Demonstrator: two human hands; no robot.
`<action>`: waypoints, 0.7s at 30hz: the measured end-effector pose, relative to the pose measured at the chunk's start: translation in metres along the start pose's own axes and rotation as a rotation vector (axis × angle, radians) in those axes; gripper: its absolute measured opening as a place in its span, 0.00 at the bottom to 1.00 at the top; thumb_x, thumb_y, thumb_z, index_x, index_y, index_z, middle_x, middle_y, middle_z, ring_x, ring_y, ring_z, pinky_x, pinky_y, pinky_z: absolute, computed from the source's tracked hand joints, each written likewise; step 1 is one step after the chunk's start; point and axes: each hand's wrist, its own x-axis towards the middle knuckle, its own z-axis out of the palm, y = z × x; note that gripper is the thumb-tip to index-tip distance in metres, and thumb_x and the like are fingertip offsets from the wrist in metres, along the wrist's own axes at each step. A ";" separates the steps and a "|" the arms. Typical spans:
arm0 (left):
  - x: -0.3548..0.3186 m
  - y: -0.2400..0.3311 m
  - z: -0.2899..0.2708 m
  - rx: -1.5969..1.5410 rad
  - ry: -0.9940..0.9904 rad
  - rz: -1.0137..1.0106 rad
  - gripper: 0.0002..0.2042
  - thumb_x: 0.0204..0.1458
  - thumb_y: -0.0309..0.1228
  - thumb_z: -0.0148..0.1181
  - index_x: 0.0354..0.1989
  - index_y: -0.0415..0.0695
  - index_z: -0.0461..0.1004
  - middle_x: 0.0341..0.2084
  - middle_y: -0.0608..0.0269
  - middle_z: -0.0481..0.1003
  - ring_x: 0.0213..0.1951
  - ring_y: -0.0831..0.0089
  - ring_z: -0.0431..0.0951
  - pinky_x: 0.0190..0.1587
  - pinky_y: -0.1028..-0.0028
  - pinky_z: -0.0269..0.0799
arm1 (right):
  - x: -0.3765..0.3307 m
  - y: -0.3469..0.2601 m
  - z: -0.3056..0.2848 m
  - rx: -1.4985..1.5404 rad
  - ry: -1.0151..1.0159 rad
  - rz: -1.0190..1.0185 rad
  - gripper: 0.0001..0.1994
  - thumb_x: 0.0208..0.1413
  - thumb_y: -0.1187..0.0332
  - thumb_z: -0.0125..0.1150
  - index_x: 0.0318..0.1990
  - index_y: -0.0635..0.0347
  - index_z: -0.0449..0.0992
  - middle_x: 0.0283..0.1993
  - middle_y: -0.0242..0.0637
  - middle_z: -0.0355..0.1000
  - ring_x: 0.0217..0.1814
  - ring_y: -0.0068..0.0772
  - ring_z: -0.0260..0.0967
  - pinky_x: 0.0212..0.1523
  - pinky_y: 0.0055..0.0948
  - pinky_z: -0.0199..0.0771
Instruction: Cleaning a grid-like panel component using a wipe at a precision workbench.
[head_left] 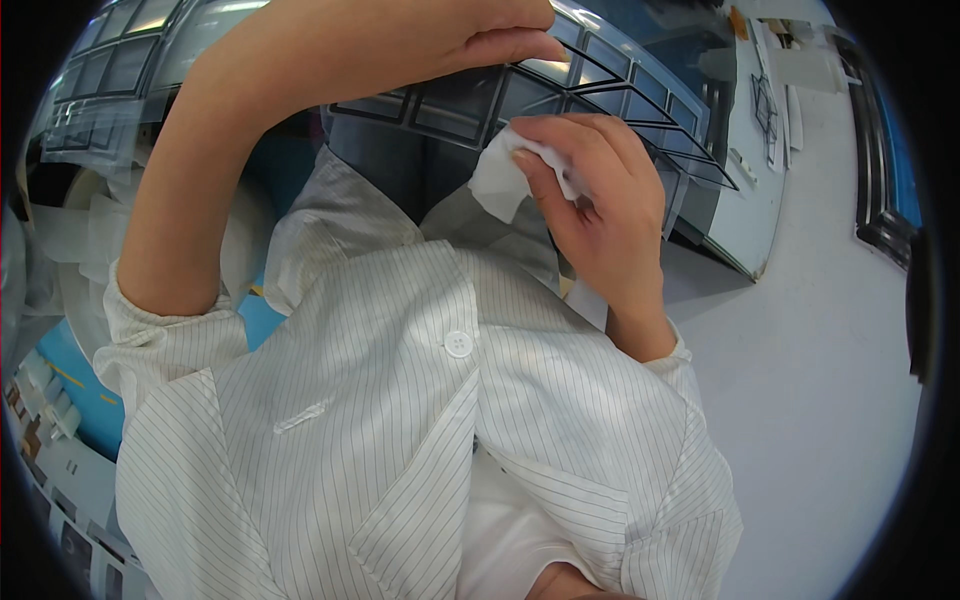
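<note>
The left hand (pixel 420 40) grips the top edge of a clear panel (pixel 600 90) marked with a dark grid of rectangles, its fingers curled over the rim and the thumb closing from below, so the panel hangs held up close before the chest. The right hand (pixel 600 215) sits just under that edge, pinching a small crumpled white cloth (pixel 505 180) between thumb and bent fingers; the cloth presses against the lower left part of the panel, near where the grid lines end (whether it touches the surface fully or only at its fold cannot be told). Both forearms come out of the sleeves of a white pinstriped coat (pixel 400 420), which fills the lower middle of the view and shows one white button (pixel 458 344) on its front. The panel tilts, its far end running off toward the upper right over a pale grey floor (pixel 820 350). Beyond it, at the upper right, stands a white bench (pixel 760 200) with a few small items on top, too small to make out. At the left edge lie white bundles and a blue surface (pixel 90 400), partly hidden behind the left arm.
</note>
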 end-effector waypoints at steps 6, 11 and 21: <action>-0.003 -0.004 0.003 -0.046 0.060 0.030 0.20 0.64 0.42 0.55 0.22 0.42 0.70 0.16 0.53 0.72 0.22 0.49 0.74 0.27 0.60 0.68 | 0.006 -0.008 -0.005 -0.003 -0.147 0.137 0.11 0.48 0.76 0.73 0.41 0.60 0.81 0.37 0.36 0.77 0.40 0.37 0.76 0.37 0.30 0.76; -0.001 0.000 0.003 -0.029 0.040 0.023 0.20 0.64 0.41 0.55 0.22 0.42 0.69 0.17 0.53 0.72 0.23 0.50 0.74 0.27 0.60 0.68 | 0.007 -0.010 0.005 0.006 -0.123 0.149 0.09 0.48 0.75 0.73 0.37 0.60 0.79 0.35 0.36 0.75 0.36 0.37 0.74 0.36 0.30 0.75; -0.003 -0.007 0.009 0.006 0.130 0.093 0.20 0.64 0.43 0.55 0.21 0.43 0.69 0.17 0.54 0.72 0.24 0.49 0.74 0.27 0.59 0.69 | 0.020 -0.019 0.003 -0.174 -0.162 0.072 0.10 0.46 0.74 0.72 0.35 0.60 0.77 0.33 0.36 0.75 0.34 0.41 0.73 0.36 0.32 0.74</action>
